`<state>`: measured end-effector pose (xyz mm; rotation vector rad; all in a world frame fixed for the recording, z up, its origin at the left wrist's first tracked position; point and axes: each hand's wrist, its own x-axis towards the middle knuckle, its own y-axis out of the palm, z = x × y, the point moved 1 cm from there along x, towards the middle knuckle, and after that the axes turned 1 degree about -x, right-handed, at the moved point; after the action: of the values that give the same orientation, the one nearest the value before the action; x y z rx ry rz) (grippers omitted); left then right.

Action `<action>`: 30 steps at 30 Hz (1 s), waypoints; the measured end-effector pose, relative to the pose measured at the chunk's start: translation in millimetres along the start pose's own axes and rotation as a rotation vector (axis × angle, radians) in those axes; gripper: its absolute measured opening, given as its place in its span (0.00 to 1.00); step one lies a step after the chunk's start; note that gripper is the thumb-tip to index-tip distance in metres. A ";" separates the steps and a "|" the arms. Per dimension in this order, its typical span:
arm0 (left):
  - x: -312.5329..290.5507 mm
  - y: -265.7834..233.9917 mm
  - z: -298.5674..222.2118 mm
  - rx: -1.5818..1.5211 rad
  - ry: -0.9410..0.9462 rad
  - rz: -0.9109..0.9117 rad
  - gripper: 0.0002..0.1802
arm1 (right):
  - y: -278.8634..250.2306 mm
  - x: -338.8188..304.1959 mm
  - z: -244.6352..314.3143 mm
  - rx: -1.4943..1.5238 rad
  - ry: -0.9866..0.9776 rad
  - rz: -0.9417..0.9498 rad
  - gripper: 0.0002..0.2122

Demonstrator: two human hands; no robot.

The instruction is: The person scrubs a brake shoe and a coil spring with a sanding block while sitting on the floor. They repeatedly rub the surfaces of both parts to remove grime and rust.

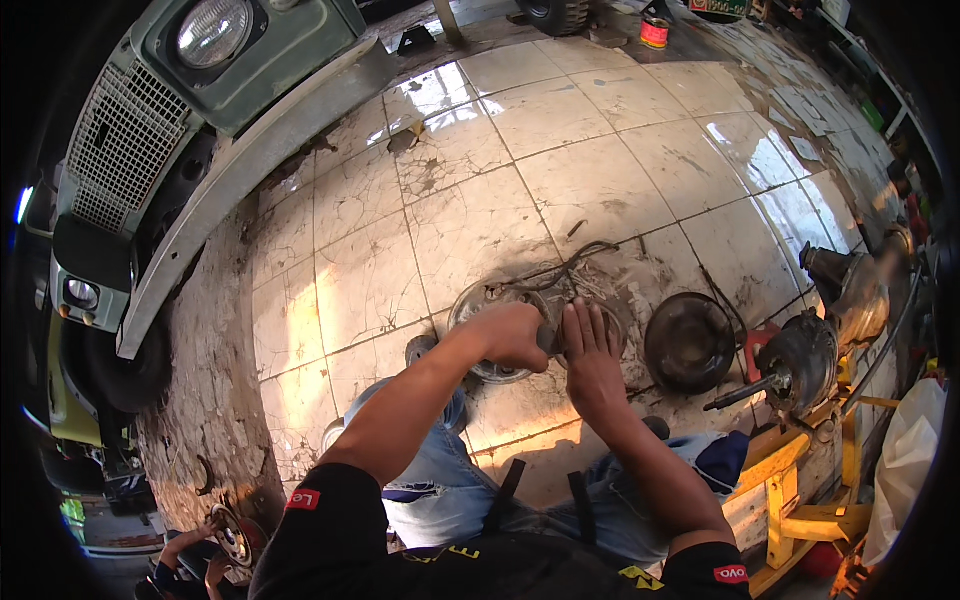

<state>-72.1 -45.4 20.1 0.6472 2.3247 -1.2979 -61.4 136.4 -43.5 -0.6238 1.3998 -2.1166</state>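
In front of my knees, a round metal part (pixel 466 303) like a hub or backing plate lies on the tiled floor. My left hand (pixel 512 337) is a closed fist over its right side, against a small dark piece (pixel 548 338) that I cannot identify. Close beside it, my right hand (pixel 593 362) lies flat with fingers stretched forward, over a second round brownish disc (pixel 618 322). A dark cable or hose (pixel 580 257) curves behind both parts. To the right of my right hand sits a dark, dished round drum (pixel 690 343).
A green vehicle front with a grey bumper (pixel 240 165) stands left. At right, a rusty axle housing (pixel 808 360) rests by a yellow stand (pixel 783 500). A red can (pixel 654 33) is at the back. Lower left, another person's hands hold a wheel rim (pixel 232 535).
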 end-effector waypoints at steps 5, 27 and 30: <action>2.8 -2.7 -5.5 0.005 0.001 -0.013 0.20 | -10.2 1.9 1.1 0.009 0.051 0.019 0.32; 3.3 -15.5 -22.7 -0.063 0.012 -0.073 0.21 | -19.4 10.2 -6.0 0.041 0.021 -0.126 0.32; -1.0 -13.9 -29.1 -0.144 -0.012 -0.094 0.22 | -28.6 16.1 -7.8 0.075 0.092 -0.135 0.33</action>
<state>-82.6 -26.9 44.3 0.4884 2.4377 -1.1568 -83.4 140.8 -18.3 -0.6141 1.3531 -2.3192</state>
